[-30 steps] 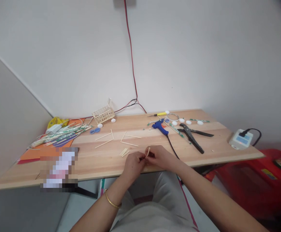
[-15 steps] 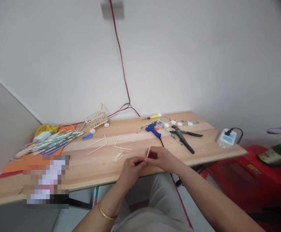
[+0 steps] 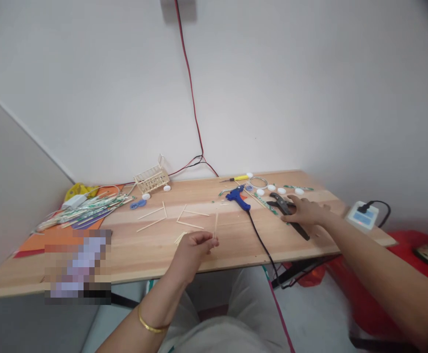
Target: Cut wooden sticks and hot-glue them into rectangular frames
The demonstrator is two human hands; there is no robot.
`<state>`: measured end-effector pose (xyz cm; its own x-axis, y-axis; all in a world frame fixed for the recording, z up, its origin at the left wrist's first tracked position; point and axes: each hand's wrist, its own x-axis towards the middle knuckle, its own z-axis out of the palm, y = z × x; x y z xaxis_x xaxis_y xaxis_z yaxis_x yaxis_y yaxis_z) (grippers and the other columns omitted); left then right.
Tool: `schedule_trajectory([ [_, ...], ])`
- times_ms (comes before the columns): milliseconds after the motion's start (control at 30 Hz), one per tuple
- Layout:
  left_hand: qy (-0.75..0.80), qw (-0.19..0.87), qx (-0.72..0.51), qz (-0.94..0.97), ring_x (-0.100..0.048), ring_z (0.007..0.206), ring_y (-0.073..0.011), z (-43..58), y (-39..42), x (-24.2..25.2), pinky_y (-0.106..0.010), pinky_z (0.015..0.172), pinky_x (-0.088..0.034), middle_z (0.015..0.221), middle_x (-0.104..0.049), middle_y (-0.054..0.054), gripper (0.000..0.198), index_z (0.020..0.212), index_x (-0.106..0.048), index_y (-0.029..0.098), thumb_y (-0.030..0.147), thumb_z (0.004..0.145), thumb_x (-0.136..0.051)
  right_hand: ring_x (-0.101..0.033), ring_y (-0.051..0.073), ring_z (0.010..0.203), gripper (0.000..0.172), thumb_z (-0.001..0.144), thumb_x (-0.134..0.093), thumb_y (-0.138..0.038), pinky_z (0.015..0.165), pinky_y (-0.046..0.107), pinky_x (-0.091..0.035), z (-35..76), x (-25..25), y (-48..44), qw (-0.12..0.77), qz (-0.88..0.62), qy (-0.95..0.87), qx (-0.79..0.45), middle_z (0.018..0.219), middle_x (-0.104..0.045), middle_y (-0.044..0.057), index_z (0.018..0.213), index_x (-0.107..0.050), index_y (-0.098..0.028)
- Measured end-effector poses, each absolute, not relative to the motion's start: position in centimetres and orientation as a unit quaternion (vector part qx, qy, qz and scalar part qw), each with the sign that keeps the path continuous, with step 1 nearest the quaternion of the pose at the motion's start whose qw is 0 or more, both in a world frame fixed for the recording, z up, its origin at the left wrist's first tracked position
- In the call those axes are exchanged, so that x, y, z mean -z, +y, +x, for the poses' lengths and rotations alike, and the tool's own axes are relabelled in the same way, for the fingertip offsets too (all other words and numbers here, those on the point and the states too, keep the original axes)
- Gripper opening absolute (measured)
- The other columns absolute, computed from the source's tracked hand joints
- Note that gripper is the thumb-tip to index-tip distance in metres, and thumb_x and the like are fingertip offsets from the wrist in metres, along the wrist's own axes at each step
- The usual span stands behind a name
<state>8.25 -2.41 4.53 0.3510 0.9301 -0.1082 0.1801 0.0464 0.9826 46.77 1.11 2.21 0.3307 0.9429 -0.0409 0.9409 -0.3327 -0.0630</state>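
So, left hand (image 3: 191,252) pinches stick (image 3: 216,225) upright; right hand (image 3: 305,212) palm-down over cutter (image 3: 280,201)

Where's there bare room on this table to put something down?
Bare wood shows between the left hand and black cord, and farther back between the stick model and blue glue gun. It's crowded around the white caps and black tool, and at the stick pile.
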Motion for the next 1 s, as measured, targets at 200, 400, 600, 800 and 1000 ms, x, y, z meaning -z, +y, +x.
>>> schedule_trajectory([
  [200, 0.477, 0.339, -0.396, 0.708, -0.058, 0.073, -0.0134, 7.4, -2.6, -4.2, -0.022, 0.065, -0.045, 0.076, -0.064, -0.003, 0.017, 0.078, -0.065, 0.017, 0.026, 0.080, -0.050, -0.055, 0.036, 0.092, 0.055, 0.074, -0.047, -0.052, 0.075, 0.045, -0.038, 43.9, -1.9, -0.9, 0.032, -0.816, -0.575, 0.042, 0.096, -0.060, 0.019, 0.114, -0.052, -0.015],
  [400, 0.466, 0.262, -0.402, 0.743, -0.059, 0.074, -0.0133, 7.0, -2.9, -4.4, -0.023, 0.068, -0.045, 0.078, -0.065, -0.002, 0.016, 0.081, -0.063, 0.018, 0.024, 0.084, -0.049, -0.060, 0.027, 0.079, 0.053, 0.078, -0.044, -0.051, 0.066, 0.036, -0.043, 44.8, -3.4, -3.3, 0.313, -0.824, -0.452, -0.135, 0.093, -0.062, 0.017, 0.116, -0.050, -0.014],
  [600, 0.469, 0.236, -0.409, 0.746, -0.060, 0.076, -0.0131, 7.0, -3.3, -4.5, -0.023, 0.070, -0.046, 0.081, -0.065, -0.003, 0.015, 0.084, -0.063, 0.018, 0.023, 0.085, -0.048, -0.061, 0.023, 0.088, 0.058, 0.074, -0.051, -0.058, 0.075, 0.034, -0.051, 38.1, -4.6, -9.0, 0.525, -0.603, -0.418, -0.432, 0.097, -0.063, 0.008, 0.121, -0.047, -0.022],
  [800, 0.435, 0.113, -0.447, 0.773, -0.060, 0.080, -0.0134, 7.2, -4.6, -5.7, -0.024, 0.072, -0.046, 0.084, -0.065, -0.004, 0.013, 0.088, -0.060, 0.017, 0.017, 0.085, -0.048, -0.053, 0.024, 0.105, 0.048, 0.077, -0.055, -0.037, 0.093, 0.036, -0.041, 29.2, -4.3, -12.9, 0.332, -0.658, -0.613, -0.285, 0.113, -0.057, 0.008, 0.122, -0.044, -0.021],
  [1000, 0.397, 0.037, -0.490, 0.775, -0.061, 0.078, -0.0136, 7.5, -5.3, -6.3, -0.023, 0.070, -0.048, 0.083, -0.065, -0.005, 0.014, 0.090, -0.061, 0.017, 0.013, 0.084, -0.048, -0.048, 0.023, 0.109, 0.050, 0.075, -0.056, -0.027, 0.092, 0.037, -0.040, 26.1, -4.8, -11.9, 0.305, -0.624, -0.687, -0.213, 0.117, -0.049, 0.008, 0.122, -0.038, -0.022],
])
